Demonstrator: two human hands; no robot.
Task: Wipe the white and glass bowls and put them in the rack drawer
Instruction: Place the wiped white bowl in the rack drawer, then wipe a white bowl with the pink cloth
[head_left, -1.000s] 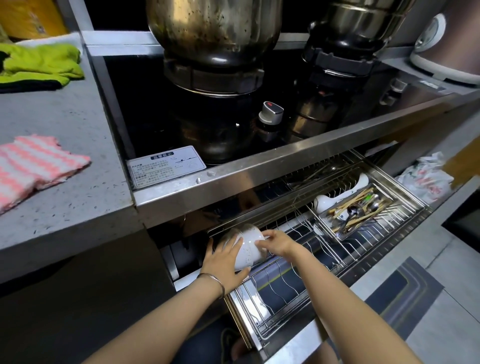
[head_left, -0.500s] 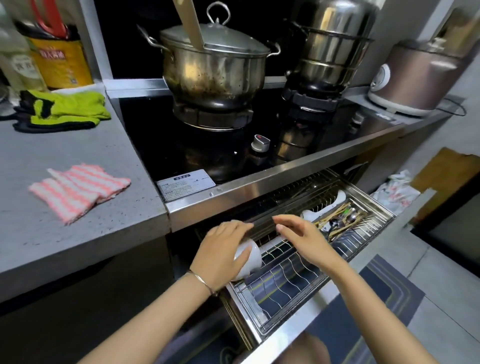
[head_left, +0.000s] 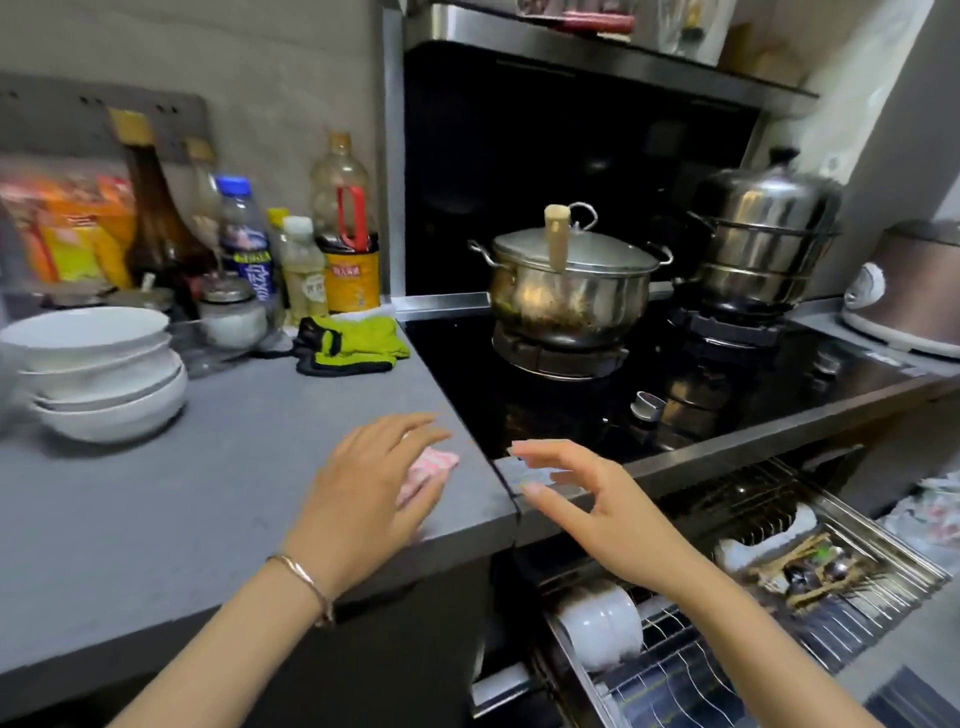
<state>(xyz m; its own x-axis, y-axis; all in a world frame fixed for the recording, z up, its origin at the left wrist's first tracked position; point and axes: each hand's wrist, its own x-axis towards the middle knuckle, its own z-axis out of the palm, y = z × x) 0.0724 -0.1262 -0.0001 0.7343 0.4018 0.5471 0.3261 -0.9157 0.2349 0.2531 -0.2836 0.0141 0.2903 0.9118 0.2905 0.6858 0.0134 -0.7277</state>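
Left hand (head_left: 363, 499) flat, relaxed over pink cloth (head_left: 436, 462) just left of stove (head_left: 545, 405); right hand (head_left: 587, 504) spread, empty. White bowls (head_left: 104, 384) stacked on desk (head_left: 234, 493) farther left: likely slippery, breakable; grip top one by rim.

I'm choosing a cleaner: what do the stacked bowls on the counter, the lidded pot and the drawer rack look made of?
Stacked bowls: likely glazed white ceramic, smooth, slightly glossy.
Lidded pot: stainless steel, reflective, darkly stained sides.
Drawer rack: bright metal wire, chromed or stainless; can't tell which.
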